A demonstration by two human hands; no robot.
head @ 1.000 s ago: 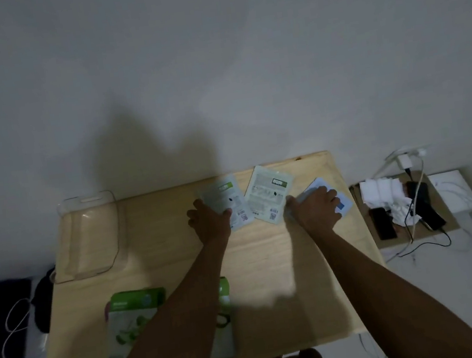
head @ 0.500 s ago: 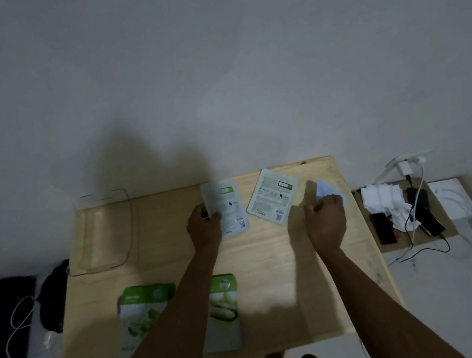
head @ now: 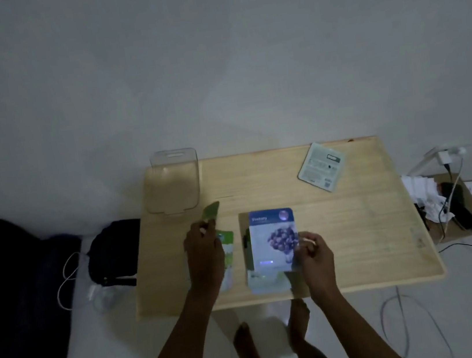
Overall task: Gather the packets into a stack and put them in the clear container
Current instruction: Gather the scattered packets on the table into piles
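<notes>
My right hand (head: pixel 311 251) grips a blue blueberry packet (head: pixel 272 239) by its right edge, held over another packet (head: pixel 265 281) that lies near the table's front edge. My left hand (head: pixel 203 245) holds a green packet (head: pixel 211 211) edge-on, above a green-and-white packet (head: pixel 227 252) lying flat beneath it. One white packet (head: pixel 321 169) lies alone, back side up, at the far right of the wooden table (head: pixel 357 231). The clear container (head: pixel 175 184) stands at the table's back left corner, with nothing visible inside.
A dark bag (head: pixel 114 252) and a white cable (head: pixel 67 281) lie on the floor left of the table. A small board with tissues, a phone and chargers (head: pixel 447 200) sits to the right. My bare feet (head: pixel 273 346) are below the table's front edge.
Both hands left the table's back edge and came to the front, each carrying a packet. The right-hand packet now shows its blue front. The view swung, so the table sits further right.
</notes>
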